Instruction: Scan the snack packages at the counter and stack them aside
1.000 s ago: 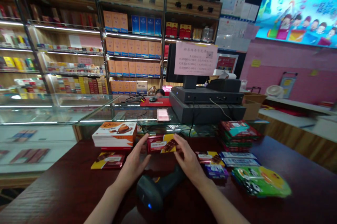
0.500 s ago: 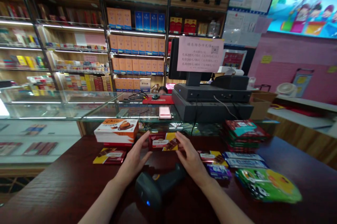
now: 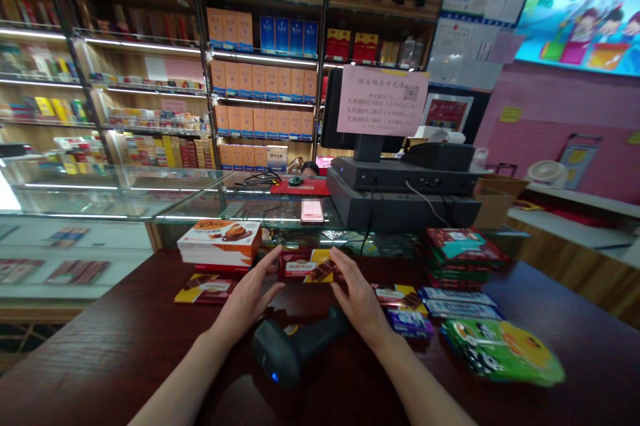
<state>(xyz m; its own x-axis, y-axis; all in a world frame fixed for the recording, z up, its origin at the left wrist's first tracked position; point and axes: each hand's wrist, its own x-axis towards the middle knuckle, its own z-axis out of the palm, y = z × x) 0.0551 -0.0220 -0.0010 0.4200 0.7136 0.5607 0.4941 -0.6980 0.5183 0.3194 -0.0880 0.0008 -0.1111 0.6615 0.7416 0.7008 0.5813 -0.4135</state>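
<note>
A red and yellow chocolate box [image 3: 306, 266] is held between both hands at the far middle of the dark wooden counter [image 3: 120, 346]. My left hand [image 3: 247, 299] presses its left end, and my right hand [image 3: 357, 299] presses its right end, fingers bent against the box. A black barcode scanner [image 3: 290, 346] lies on the counter just below the hands, between my forearms, with a blue light on its head.
A stack of white and orange boxes [image 3: 220, 245] and a flat red and yellow bar [image 3: 205, 289] lie left. At the right are a stack of red and teal packs [image 3: 457, 253], small bars [image 3: 405, 309] and a green bag [image 3: 503, 349]. A till [image 3: 400, 193] stands on the glass case behind.
The hands and box stay together at the same spot on the counter. The view has shifted slightly to the right and down; nothing was let go or picked up.
</note>
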